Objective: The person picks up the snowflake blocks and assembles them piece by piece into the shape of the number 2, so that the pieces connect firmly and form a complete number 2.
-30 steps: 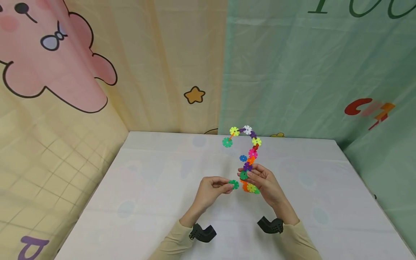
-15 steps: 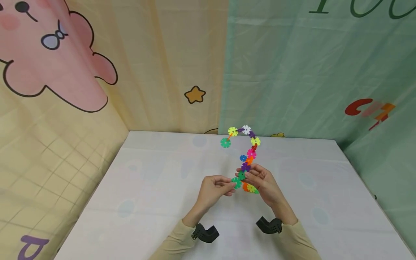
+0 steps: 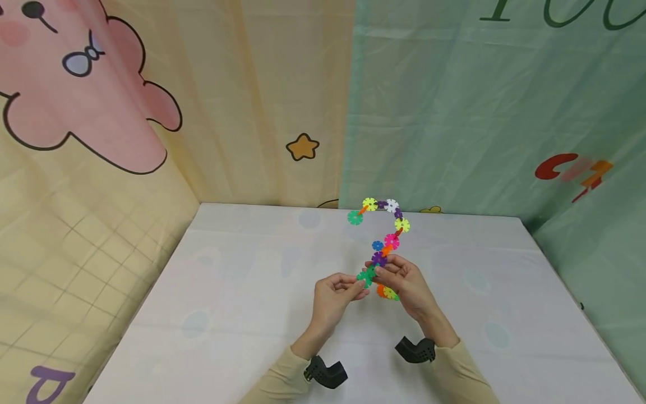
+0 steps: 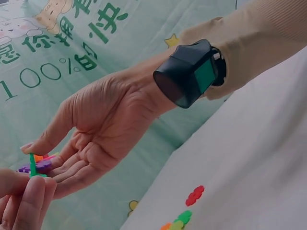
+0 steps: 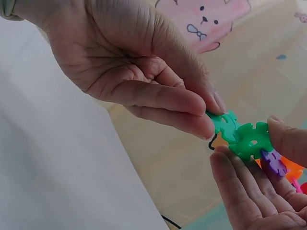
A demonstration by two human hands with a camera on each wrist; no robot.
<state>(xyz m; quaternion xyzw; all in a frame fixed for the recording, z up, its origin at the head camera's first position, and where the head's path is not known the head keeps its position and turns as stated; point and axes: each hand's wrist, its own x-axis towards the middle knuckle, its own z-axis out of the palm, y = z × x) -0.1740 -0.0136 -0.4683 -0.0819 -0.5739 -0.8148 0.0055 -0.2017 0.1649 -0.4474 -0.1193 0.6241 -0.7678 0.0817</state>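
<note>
In the head view, my left hand (image 3: 330,300) pinches a green notched plastic disc (image 5: 224,123) between thumb and fingers. My right hand (image 3: 411,286) grips another green disc (image 5: 253,141), the near end of a curved chain of snowflake discs (image 3: 391,241). From there, the chain runs through purple, orange, pink, red, yellow and white discs to a green disc (image 3: 355,217) at its far end. Edge to edge, the two green discs meet at an angle in the right wrist view. The right hand's lower fingers are spread beneath its disc.
On the white table (image 3: 227,314) lie a blue disc (image 3: 377,245) beside the chain and a small cluster of orange, yellow and green discs (image 3: 388,292) under the right hand. A red disc (image 4: 194,195) lies near them. Printed curtains (image 3: 252,112) stand behind the table.
My left hand has moved right, bringing its green disc up against the one in my right hand. The chain's upper part has swung slightly to the right.
</note>
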